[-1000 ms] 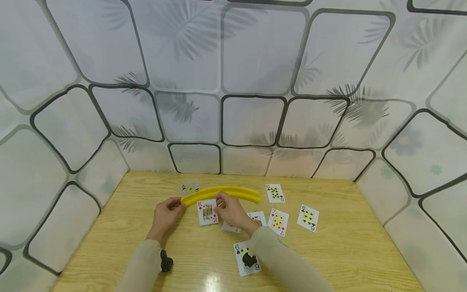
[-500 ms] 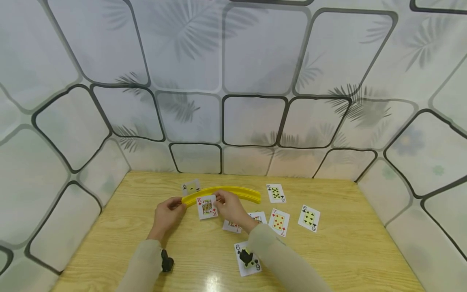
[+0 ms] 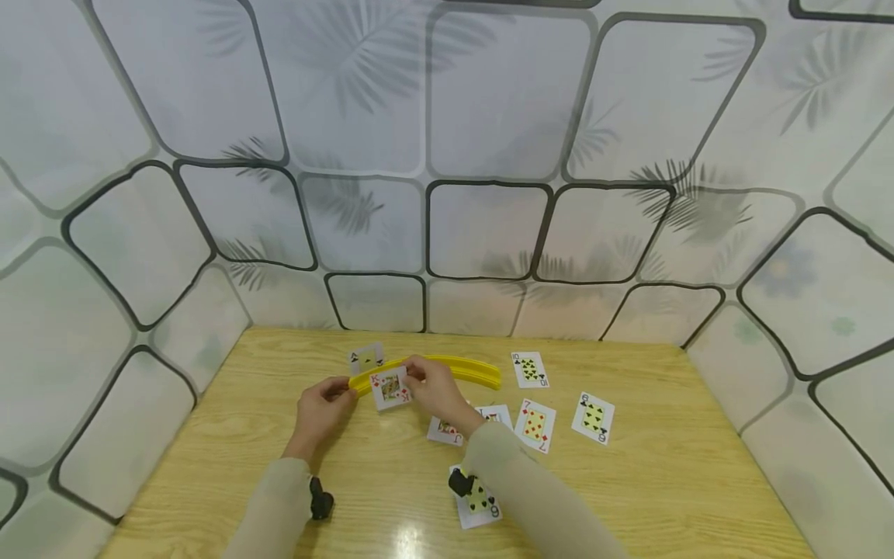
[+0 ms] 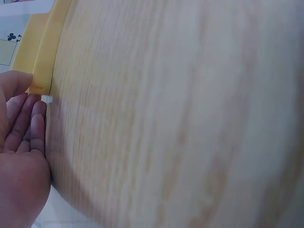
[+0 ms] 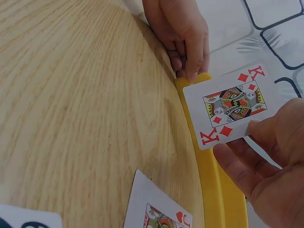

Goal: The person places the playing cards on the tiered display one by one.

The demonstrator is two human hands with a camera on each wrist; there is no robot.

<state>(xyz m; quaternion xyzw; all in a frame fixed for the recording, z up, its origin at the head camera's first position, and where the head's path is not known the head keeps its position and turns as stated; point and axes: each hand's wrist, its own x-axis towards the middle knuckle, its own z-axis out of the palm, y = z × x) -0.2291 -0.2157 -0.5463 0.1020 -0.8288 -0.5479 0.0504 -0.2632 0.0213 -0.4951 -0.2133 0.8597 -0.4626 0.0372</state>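
A curved yellow playing-card holder (image 3: 475, 371) lies toward the back of the wooden table. My left hand (image 3: 319, 411) pinches its left end between thumb and fingers, seen closer on the holder (image 4: 43, 52) in the left wrist view. Between the thumb and fingers of my right hand (image 3: 438, 392) is a king of diamonds (image 3: 389, 388), face toward me. The card overlaps the left part of the holder in the head view, and in the right wrist view the king (image 5: 232, 107) is tilted in front of the yellow rail. Behind the holder, a club card (image 3: 365, 358) is partly hidden.
Face-up cards lie about the table (image 3: 377, 497): a ten of clubs (image 3: 530, 370), a seven of diamonds (image 3: 535, 425), a black-suited card (image 3: 593, 418) and a six of spades (image 3: 480, 508) near the front. A jack (image 3: 445, 432) and another face card (image 3: 495, 414) lie partly under my right forearm.
The king of diamonds has moved up and slightly left with my right hand, now tilted and overlapping the holder more. My left hand keeps its place on the holder's end.
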